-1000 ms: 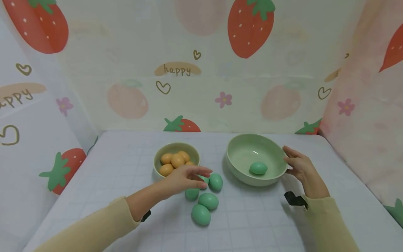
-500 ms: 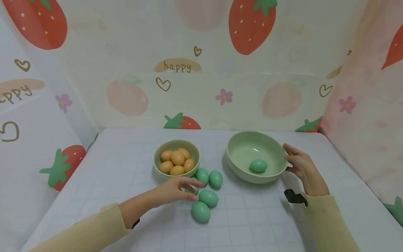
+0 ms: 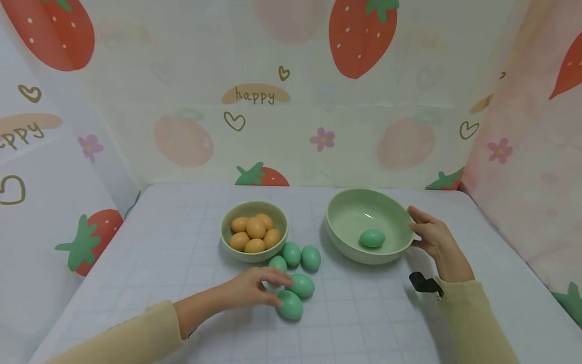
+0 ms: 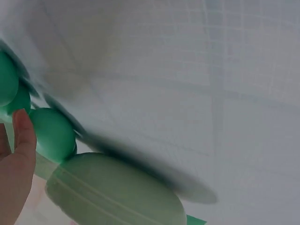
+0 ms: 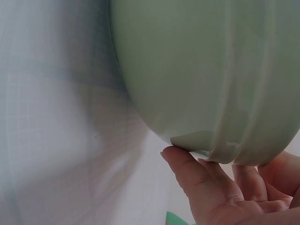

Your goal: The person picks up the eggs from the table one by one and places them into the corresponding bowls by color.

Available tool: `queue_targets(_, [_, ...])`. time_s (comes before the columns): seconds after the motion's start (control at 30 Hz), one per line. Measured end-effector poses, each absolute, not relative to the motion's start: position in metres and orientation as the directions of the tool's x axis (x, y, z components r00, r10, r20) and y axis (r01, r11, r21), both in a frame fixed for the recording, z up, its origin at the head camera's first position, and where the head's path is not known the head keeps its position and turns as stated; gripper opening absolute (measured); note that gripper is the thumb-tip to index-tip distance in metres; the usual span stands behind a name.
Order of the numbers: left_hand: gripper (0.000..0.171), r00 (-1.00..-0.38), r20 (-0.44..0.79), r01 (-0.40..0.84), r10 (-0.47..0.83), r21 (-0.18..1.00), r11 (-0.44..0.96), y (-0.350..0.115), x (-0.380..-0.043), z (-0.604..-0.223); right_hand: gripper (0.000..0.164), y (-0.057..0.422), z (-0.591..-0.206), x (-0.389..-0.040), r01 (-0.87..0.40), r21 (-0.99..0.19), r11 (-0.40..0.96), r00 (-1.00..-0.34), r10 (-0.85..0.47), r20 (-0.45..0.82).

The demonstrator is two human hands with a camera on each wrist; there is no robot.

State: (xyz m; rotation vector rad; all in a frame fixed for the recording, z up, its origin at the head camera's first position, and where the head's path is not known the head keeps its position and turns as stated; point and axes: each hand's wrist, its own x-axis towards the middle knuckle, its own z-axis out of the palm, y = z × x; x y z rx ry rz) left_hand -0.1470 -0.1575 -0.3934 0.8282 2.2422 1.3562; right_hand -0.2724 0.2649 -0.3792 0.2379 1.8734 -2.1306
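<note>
In the head view my left hand (image 3: 254, 289) hovers over the near green eggs, thumb and fingers apart. Its thumb tip is beside the nearest green egg (image 3: 290, 305), its fingers by the green egg (image 3: 302, 286) behind; contact is unclear. Farther back lie three more green eggs, one of them a green egg (image 3: 311, 258) on the right. My right hand (image 3: 437, 243) holds the large green bowl (image 3: 350, 215) at its right side, fingers bent against the outer wall in the right wrist view. One green egg (image 3: 372, 238) lies inside that bowl.
Left of the large bowl stands a smaller green bowl (image 3: 254, 257) with several orange-brown eggs (image 3: 256, 228). Behind the table (image 3: 359, 313), with its pale checked cloth, rises a strawberry-printed backdrop (image 3: 191, 60); similar sheets flank both sides.
My left hand has moved back from beside the small bowl toward the near green eggs, uncovering the orange-brown eggs and the green eggs behind. The right hand stays at the large bowl.
</note>
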Motion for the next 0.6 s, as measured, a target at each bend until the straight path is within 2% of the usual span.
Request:
queue_targets(0.37, [0.033,-0.708,0.002,0.387,0.706,0.837,0.386,-0.158,-0.147,-0.406,0.064,0.266,-0.38,-0.271,0.324,-0.938,-0.123,-0.944,-0.111,-0.311])
queue_targets(0.5, [0.032,-0.695,0.064,0.446,0.716,0.819,0.36,-0.158,-0.148,-0.411,0.064,0.267,-0.381,-0.271,0.318,-0.942,-0.11,-0.945,-0.114,-0.306])
queue_targets(0.6, [0.03,-0.668,0.158,0.529,0.727,0.788,0.315,-0.159,-0.148,-0.416,0.064,0.267,-0.381,-0.272,0.316,-0.943,-0.1,-0.945,-0.116,-0.305])
